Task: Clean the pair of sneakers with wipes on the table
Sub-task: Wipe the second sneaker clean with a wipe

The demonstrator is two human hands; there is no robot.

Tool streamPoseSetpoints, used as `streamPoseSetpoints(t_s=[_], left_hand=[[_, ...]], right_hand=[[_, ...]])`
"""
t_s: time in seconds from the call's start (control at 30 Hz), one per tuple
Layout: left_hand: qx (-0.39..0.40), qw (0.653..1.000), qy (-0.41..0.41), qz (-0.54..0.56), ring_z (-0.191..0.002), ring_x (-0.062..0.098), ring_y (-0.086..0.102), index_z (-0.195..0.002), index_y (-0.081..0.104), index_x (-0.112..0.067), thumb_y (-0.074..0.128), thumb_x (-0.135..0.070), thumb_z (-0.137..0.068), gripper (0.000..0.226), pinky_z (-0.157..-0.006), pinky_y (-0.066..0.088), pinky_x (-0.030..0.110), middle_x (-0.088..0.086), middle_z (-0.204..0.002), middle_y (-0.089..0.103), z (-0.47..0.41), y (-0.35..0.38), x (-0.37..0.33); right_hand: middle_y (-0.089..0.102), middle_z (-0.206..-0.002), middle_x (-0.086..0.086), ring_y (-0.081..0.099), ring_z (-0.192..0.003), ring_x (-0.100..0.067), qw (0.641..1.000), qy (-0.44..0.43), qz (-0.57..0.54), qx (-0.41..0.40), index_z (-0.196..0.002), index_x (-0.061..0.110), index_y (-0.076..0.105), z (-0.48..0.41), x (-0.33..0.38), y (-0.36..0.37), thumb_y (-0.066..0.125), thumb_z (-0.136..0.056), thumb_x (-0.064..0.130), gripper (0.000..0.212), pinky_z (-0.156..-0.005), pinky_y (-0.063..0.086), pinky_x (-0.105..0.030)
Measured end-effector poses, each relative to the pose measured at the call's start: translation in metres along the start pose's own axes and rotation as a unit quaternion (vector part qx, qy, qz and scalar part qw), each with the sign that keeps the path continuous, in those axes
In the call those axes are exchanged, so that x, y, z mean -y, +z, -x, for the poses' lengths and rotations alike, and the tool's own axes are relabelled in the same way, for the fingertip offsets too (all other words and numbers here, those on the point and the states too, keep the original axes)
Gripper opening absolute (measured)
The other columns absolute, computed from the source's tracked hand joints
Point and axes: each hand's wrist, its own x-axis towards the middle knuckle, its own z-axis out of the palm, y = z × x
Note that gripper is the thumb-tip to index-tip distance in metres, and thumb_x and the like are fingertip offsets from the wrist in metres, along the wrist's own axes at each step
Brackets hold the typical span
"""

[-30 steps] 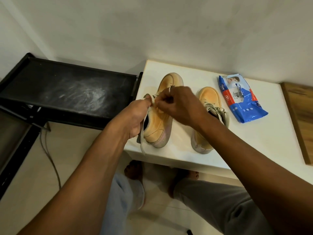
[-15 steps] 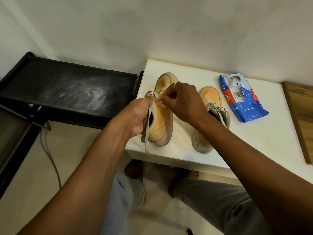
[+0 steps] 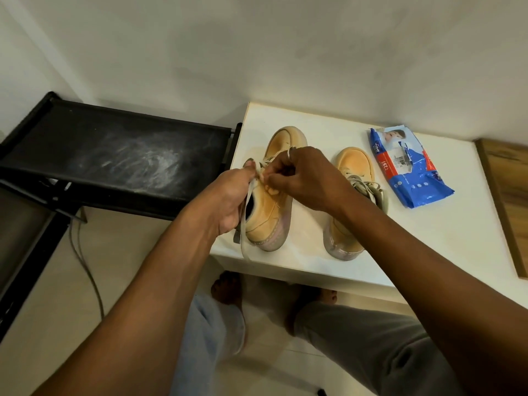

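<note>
Lace point(image 3: 243, 243) of the left sneaker point(image 3: 268, 212), at the near-left corner of the worktop point(image 3: 428, 241), is pinched by left hand point(image 3: 225, 201) and right hand point(image 3: 305, 178) alike. Both have stayed there this past second, so wiping hasn't begun; wipes pack point(image 3: 411, 172) lies untouched beside the other sneaker point(image 3: 354, 165).

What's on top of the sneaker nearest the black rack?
Both hands: the left hand and right hand pinch its lace above the sneaker. They cover the tongue area, so the lacing there cannot be seen.
</note>
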Motion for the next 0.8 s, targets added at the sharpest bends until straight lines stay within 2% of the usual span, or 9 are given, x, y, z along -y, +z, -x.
streamPoseSetpoints(t_s=[0.07,0.17,0.23,0.33,0.43,0.5,0.63,0.7,0.8], left_hand=[[-0.002,1.000,0.003,0.002,-0.104,0.031,0.072,-0.116,0.072,-0.014,0.041,-0.048,-0.105,0.047,-0.098,0.055,0.049,0.015,-0.111,0.075,-0.002,-0.001,-0.001],[-0.010,1.000,0.001,-0.015,-0.103,0.030,0.072,-0.119,0.069,-0.017,0.040,-0.050,-0.105,0.046,-0.097,0.055,0.049,0.013,-0.109,0.075,-0.003,0.002,0.000],[-0.015,0.999,-0.008,-0.028,-0.104,0.031,0.071,-0.122,0.068,-0.017,0.041,-0.052,-0.104,0.047,-0.098,0.054,0.049,0.012,-0.111,0.074,-0.004,0.003,0.000],[-0.028,0.999,-0.011,-0.040,-0.103,0.032,0.070,-0.116,0.070,-0.020,0.043,-0.055,-0.102,0.046,-0.098,0.054,0.050,0.012,-0.110,0.074,-0.006,0.000,0.000],[-0.054,0.998,-0.010,-0.042,-0.101,0.033,0.070,-0.112,0.070,-0.021,0.046,-0.056,-0.100,0.044,-0.095,0.055,0.051,0.013,-0.109,0.074,-0.008,-0.004,0.000],[-0.055,0.997,0.000,-0.048,-0.101,0.032,0.071,-0.113,0.069,-0.022,0.047,-0.056,-0.099,0.042,-0.095,0.055,0.051,0.012,-0.109,0.074,-0.007,-0.005,0.000],[-0.023,0.997,0.028,-0.075,-0.105,0.030,0.067,-0.125,0.063,-0.018,0.062,-0.036,-0.096,0.034,-0.094,0.054,0.050,0.010,-0.113,0.071,-0.003,-0.002,-0.002],[-0.029,0.995,0.030,-0.095,-0.104,0.031,0.065,-0.129,0.057,-0.016,0.065,-0.024,-0.093,0.038,-0.092,0.054,0.050,0.010,-0.114,0.068,-0.001,0.001,-0.002],[-0.036,0.992,0.017,-0.124,-0.104,0.036,0.062,-0.130,0.053,-0.017,0.069,-0.022,-0.087,0.046,-0.089,0.054,0.056,0.012,-0.116,0.064,0.002,0.001,-0.003]], right_hand=[[0.073,-0.085,0.007,0.068,-0.076,-0.008,1.000,-0.005,-0.007,0.026,-0.096,0.018,0.076,-0.001,0.001,-0.001,0.070,-0.089,0.029,0.015,-0.069,0.056,-0.023],[0.073,-0.091,0.003,0.063,-0.073,-0.007,0.994,0.008,0.063,-0.083,-0.099,0.017,0.076,-0.008,-0.013,-0.002,0.068,-0.089,0.027,0.016,-0.070,0.056,-0.025],[0.072,-0.092,0.003,0.062,-0.074,-0.007,0.992,0.024,0.062,-0.103,-0.100,0.017,0.076,-0.009,-0.020,-0.005,0.068,-0.089,0.026,0.017,-0.070,0.053,-0.021],[0.073,-0.090,0.006,0.066,-0.079,-0.009,0.999,0.011,0.032,-0.039,-0.099,0.018,0.076,-0.007,-0.020,-0.010,0.069,-0.089,0.026,0.015,-0.074,0.057,-0.026],[0.072,-0.085,0.012,0.066,-0.075,-0.002,0.998,-0.008,0.004,0.059,-0.097,0.020,0.076,-0.002,-0.009,-0.006,0.071,-0.089,0.030,0.014,-0.067,0.055,-0.019],[0.072,-0.084,0.013,0.066,-0.075,-0.002,0.997,-0.011,-0.003,0.073,-0.097,0.020,0.076,-0.002,-0.005,-0.001,0.071,-0.088,0.031,0.015,-0.066,0.053,-0.017],[0.073,-0.089,0.005,0.063,-0.076,-0.007,0.998,-0.012,0.052,-0.039,-0.099,0.020,0.076,-0.004,-0.009,0.005,0.069,-0.090,0.029,0.015,-0.064,0.048,-0.019],[0.073,-0.090,0.003,0.060,-0.073,-0.009,0.992,-0.013,0.086,-0.088,-0.101,0.019,0.075,-0.005,-0.011,0.008,0.066,-0.091,0.028,0.016,-0.061,0.042,-0.018],[0.072,-0.092,0.003,0.058,-0.074,-0.008,0.984,-0.007,0.102,-0.149,-0.101,0.018,0.076,-0.008,-0.016,0.007,0.064,-0.091,0.026,0.017,-0.061,0.039,-0.015]])
